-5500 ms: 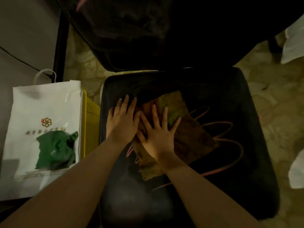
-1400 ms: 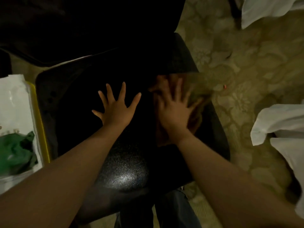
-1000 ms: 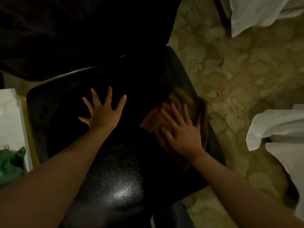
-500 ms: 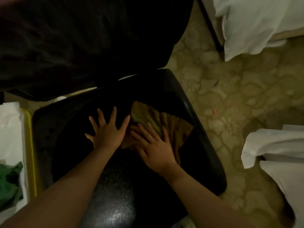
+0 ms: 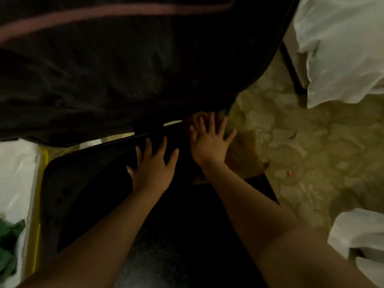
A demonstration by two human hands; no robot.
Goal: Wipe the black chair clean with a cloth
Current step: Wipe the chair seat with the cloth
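Observation:
The black chair's seat fills the lower middle, and its dark backrest with a pink line across the top fills the upper left. A brown-yellow cloth lies on the seat's far right corner, just under the backrest. My right hand presses flat on the cloth with fingers spread, covering much of it. My left hand rests flat on the bare seat right beside it, fingers spread and holding nothing.
A white bag with a green print and a yellow edge stand left of the chair. White bedding hangs at upper right, more white fabric at lower right. Patterned floor lies to the right.
My right hand has pushed the cloth from the middle of the seat up to the far right corner under the backrest. My left hand stayed flat on the seat. The view tilted upward.

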